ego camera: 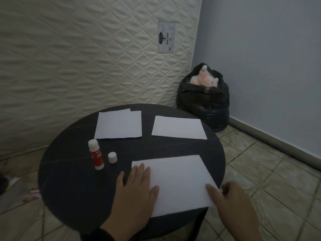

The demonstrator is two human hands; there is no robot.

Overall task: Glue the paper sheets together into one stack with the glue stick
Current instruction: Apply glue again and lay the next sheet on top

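Black round table (69, 180) bearing one glue stick, one loose cap and three groups of white paper. At left, the glue stick (96, 155) stands upright and uncapped, long axis vertical, white tip uppermost, red label facing the viewer. Just right of it, apart from it, the white cap (112, 157) stands on end. Behind both lies the far-left paper (119, 125); a stepped upper edge shows two sheets overlapped there, long sides running roughly left to right. Right of that, well apart, a single far-right sheet (178, 127) lies flat, long axis also left to right, slightly skewed. Nearest the viewer, the front sheet (177, 181) lies flat with its long axis across the table; its near-right corner overhangs the table edge. Two hands are in view. The left hand (137, 188), fingers straight and together, palm down, presses the sheet's left end, thumb spread onto the paper. The right hand (231, 200), blurred, has one extended finger touching the sheet's right edge; its other fingers cannot be made out. Behind stand one quilted mattress (86, 58) and, at right, one black rubbish bag (203, 101)
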